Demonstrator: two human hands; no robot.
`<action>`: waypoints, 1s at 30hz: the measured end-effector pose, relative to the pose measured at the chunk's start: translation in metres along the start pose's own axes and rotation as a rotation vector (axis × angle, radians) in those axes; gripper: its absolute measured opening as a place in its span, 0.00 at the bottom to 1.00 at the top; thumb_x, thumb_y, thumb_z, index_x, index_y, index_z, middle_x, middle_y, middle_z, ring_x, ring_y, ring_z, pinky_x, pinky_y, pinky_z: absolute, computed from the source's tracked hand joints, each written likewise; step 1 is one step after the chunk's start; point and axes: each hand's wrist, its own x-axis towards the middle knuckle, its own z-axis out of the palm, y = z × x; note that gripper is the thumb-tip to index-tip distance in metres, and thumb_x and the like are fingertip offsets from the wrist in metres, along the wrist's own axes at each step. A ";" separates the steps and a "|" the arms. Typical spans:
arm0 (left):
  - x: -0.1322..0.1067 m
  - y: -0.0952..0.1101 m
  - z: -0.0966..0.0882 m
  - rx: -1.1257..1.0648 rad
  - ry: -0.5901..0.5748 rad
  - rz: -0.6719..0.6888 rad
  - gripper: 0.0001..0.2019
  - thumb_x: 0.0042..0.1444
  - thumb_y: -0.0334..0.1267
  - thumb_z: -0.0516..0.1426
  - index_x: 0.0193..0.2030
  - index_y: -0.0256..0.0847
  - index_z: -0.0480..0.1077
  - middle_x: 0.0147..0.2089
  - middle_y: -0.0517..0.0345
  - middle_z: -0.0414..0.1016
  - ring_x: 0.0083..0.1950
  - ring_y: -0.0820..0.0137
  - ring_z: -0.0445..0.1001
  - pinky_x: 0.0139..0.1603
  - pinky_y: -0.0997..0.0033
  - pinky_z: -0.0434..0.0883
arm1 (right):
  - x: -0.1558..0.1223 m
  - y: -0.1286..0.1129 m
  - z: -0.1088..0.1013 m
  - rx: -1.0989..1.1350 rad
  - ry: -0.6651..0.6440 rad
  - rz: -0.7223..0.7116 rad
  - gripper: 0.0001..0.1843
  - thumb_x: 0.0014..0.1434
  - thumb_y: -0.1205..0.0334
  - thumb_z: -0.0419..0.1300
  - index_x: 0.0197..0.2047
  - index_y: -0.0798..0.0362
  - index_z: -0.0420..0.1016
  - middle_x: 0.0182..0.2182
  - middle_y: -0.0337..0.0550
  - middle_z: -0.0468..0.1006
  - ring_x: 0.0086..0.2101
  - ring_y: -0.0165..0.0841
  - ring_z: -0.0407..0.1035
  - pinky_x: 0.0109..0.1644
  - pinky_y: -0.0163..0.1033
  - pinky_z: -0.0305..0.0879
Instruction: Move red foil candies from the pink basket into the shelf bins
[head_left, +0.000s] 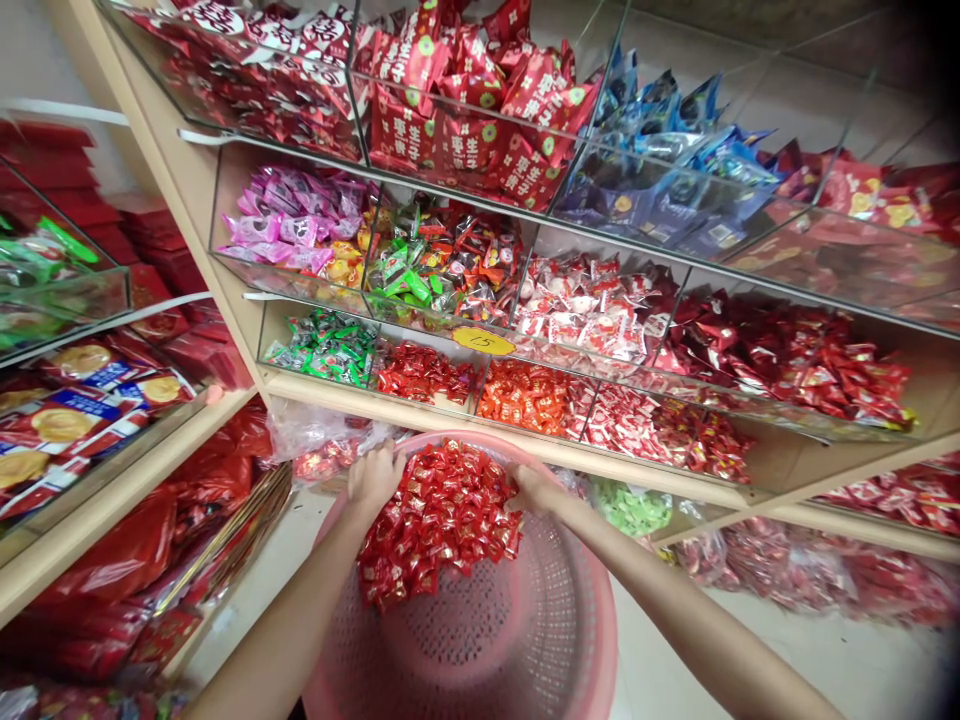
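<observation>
A pink plastic basket [566,640] with a perforated bottom and sides is in front of me, low at the middle of the view. Small candies in shiny red wrappers [446,520] lie heaped against its far side, while the near part of its bottom shows bare. My left hand [375,477] is closed over the basket's far left rim, knuckles up. At the far right rim, my right hand [534,490] is closed too, its fingertips beside the candies and partly hidden.
Ahead rise wooden shelves [337,395] with clear bins of wrapped candies and a yellow price tag [484,340]. Bagged candies [795,560] lie under the lowest shelf. Another shelf [112,490] with packaged goods stands close on the left, above red packages [112,560].
</observation>
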 end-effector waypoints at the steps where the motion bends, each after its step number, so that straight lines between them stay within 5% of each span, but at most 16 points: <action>1: 0.000 0.000 0.000 0.000 0.000 0.000 0.23 0.58 0.47 0.38 0.46 0.39 0.69 0.36 0.45 0.77 0.38 0.58 0.75 0.38 0.63 0.68 | 0.001 0.000 0.002 0.020 -0.024 0.014 0.14 0.40 0.67 0.64 0.33 0.55 0.68 0.30 0.39 0.71 0.30 0.30 0.63 0.30 0.31 0.56; 19: 0.001 -0.002 0.003 -0.012 -0.004 -0.005 0.24 0.58 0.48 0.39 0.49 0.39 0.68 0.38 0.45 0.76 0.40 0.58 0.75 0.39 0.63 0.67 | -0.007 0.017 0.034 -0.154 0.258 -0.097 0.18 0.51 0.71 0.56 0.46 0.57 0.61 0.34 0.43 0.71 0.34 0.33 0.64 0.38 0.35 0.59; 26: 0.001 -0.001 0.003 -0.015 0.005 -0.008 0.25 0.58 0.49 0.39 0.48 0.39 0.68 0.39 0.44 0.76 0.41 0.58 0.74 0.40 0.63 0.67 | -0.014 0.008 0.032 -0.203 0.196 -0.006 0.08 0.55 0.63 0.57 0.39 0.55 0.65 0.38 0.47 0.72 0.39 0.35 0.66 0.42 0.36 0.59; 30: 0.000 0.000 0.002 -0.015 -0.006 -0.012 0.24 0.58 0.47 0.39 0.48 0.38 0.68 0.39 0.44 0.76 0.41 0.58 0.74 0.39 0.63 0.67 | -0.015 -0.004 0.026 -0.219 0.159 0.056 0.12 0.56 0.64 0.54 0.44 0.56 0.64 0.42 0.49 0.71 0.40 0.35 0.67 0.42 0.36 0.59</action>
